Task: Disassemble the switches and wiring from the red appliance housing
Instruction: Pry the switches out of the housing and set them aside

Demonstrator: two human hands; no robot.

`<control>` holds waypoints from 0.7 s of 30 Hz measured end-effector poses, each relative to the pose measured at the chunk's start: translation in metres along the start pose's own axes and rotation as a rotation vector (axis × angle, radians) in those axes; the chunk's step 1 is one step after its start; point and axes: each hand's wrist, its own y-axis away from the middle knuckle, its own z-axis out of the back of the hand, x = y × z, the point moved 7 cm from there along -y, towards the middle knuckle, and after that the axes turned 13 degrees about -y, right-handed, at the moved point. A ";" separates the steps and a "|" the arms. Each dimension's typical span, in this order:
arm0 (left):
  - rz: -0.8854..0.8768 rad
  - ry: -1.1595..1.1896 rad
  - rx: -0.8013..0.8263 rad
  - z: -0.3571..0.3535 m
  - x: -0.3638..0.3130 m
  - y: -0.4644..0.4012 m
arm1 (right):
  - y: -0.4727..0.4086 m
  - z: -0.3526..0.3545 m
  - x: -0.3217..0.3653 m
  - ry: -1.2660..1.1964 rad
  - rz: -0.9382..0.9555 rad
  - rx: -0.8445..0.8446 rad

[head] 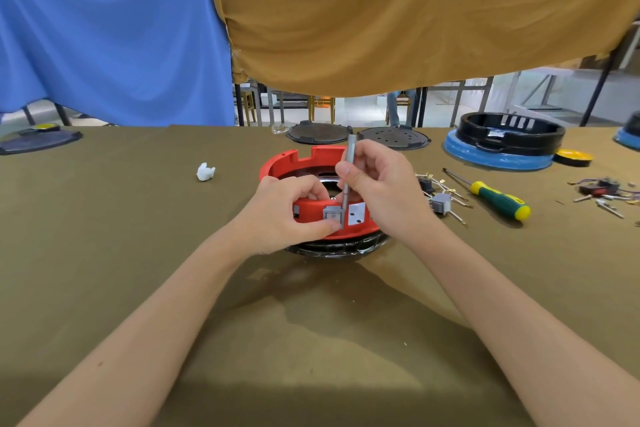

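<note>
No legible text, labels or numbers anywhere.

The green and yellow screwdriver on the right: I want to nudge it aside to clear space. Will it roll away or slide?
The screwdriver would probably roll a little if pushed sideways, since its handle looks rounded. The cloth-covered table should damp that and resist sliding. It looks stiff and handle-heavy, so a push near the thin shaft may pivot it toward the loose wires beside it.
</note>
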 end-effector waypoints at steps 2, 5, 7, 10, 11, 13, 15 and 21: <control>-0.011 -0.047 -0.004 0.000 0.000 0.000 | 0.005 0.005 0.004 -0.064 0.038 -0.053; -0.029 -0.111 -0.019 0.000 -0.002 0.000 | 0.009 0.005 0.009 -0.141 0.103 -0.064; -0.033 -0.065 -0.036 0.000 -0.004 -0.001 | 0.010 -0.003 0.010 -0.132 0.119 -0.016; -0.054 -0.026 -0.056 0.000 -0.007 -0.002 | 0.010 -0.014 0.008 -0.046 0.130 0.054; -0.063 -0.022 -0.066 0.000 -0.008 -0.002 | 0.010 -0.017 0.007 0.003 0.130 0.080; -0.066 -0.009 -0.079 0.001 -0.008 -0.001 | 0.009 -0.019 0.007 0.082 0.149 0.099; -0.036 -0.005 -0.081 0.001 -0.005 -0.002 | 0.008 -0.016 0.009 0.108 0.172 0.073; -0.007 0.016 -0.097 0.000 -0.003 -0.002 | 0.004 -0.020 0.011 0.239 0.157 0.104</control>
